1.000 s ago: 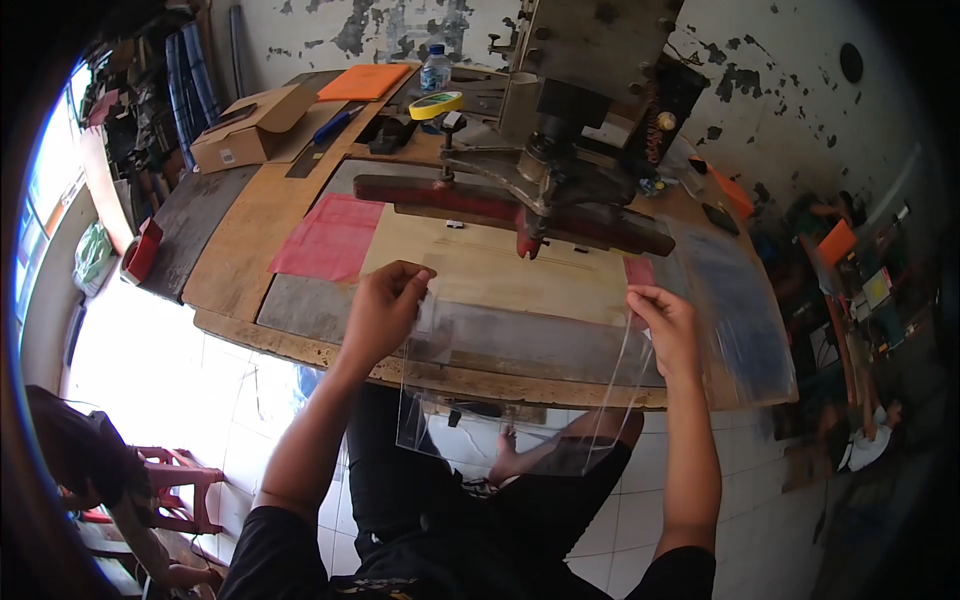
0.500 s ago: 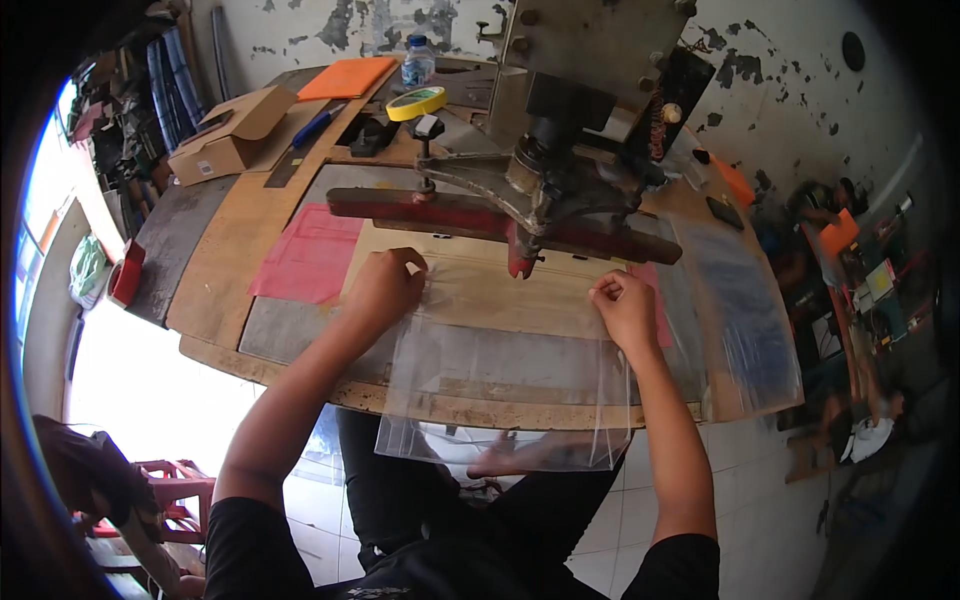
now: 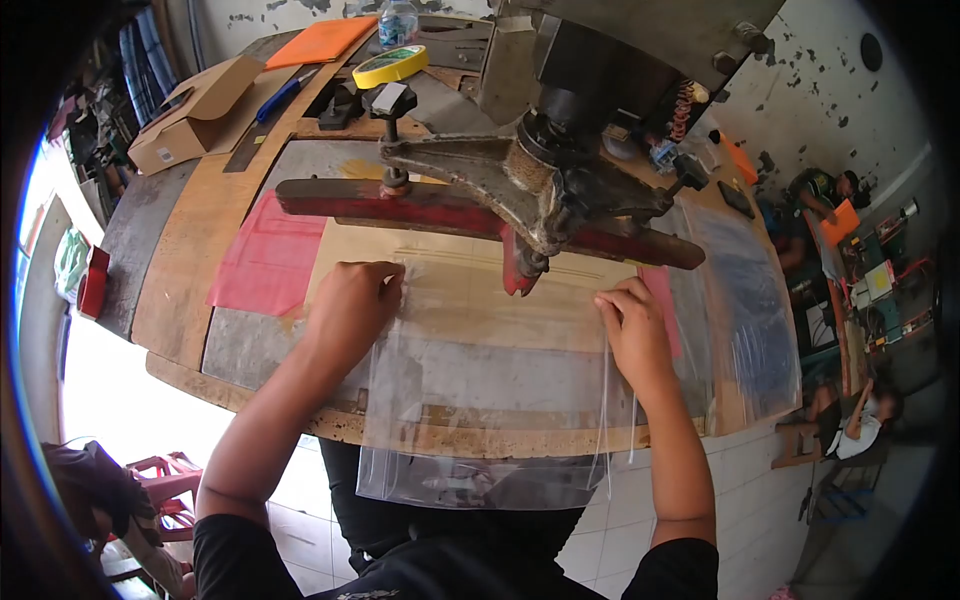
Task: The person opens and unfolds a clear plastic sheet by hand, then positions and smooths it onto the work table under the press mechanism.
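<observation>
A clear plastic sheet (image 3: pixel 480 390) lies over the front of the work surface, its lower end hanging past the edge above my lap. My left hand (image 3: pixel 355 300) pinches its upper left corner. At the upper right corner, my right hand (image 3: pixel 632 325) has thumb and fingertips closed on the sheet. Beyond both hands lies a tan sheet (image 3: pixel 440 250), with a pink sheet (image 3: pixel 262 250) showing at its left and a strip of pink at its right. Just above them hangs a long red press bar (image 3: pixel 450 215), fixed to a metal press head (image 3: pixel 545 190).
Clear sheets (image 3: pixel 745 320) lie on the table's right side. Back left are a cardboard box (image 3: pixel 190 120), a blue cutter (image 3: pixel 280 98), yellow tape (image 3: pixel 390 66) and an orange folder (image 3: pixel 322 42). One person (image 3: pixel 100 500) is at lower left; others are at right.
The view has moved closer to the table and press. Both hands still grip the sheet's upper corners, and its lower end hangs lower in view.
</observation>
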Motion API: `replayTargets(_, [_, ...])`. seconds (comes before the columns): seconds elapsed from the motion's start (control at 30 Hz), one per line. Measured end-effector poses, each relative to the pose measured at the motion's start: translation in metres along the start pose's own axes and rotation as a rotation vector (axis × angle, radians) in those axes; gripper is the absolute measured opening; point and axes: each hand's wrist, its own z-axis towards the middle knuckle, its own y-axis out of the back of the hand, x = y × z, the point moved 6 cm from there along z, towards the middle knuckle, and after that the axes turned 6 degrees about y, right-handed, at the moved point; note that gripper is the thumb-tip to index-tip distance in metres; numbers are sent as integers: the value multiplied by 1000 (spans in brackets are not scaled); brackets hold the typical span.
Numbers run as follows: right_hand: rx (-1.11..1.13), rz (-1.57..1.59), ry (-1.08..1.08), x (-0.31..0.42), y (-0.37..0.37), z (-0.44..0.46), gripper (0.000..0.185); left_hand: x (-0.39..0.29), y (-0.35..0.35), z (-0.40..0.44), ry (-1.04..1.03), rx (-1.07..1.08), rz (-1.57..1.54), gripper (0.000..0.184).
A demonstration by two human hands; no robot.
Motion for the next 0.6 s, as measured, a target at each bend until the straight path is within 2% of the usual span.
replayTargets(0.1, [67,-33,-64,3,5,-7,13,-1,1,-1,13,9,-10,21])
replayTargets(0.17, [73,-76,17,4,8,-9,19,-2,1,-2,29,13,-17,22])
replayTargets(0.6, [-15,20,54,-11,2,-5,19,-5,-1,-1,48,14,-90,20])
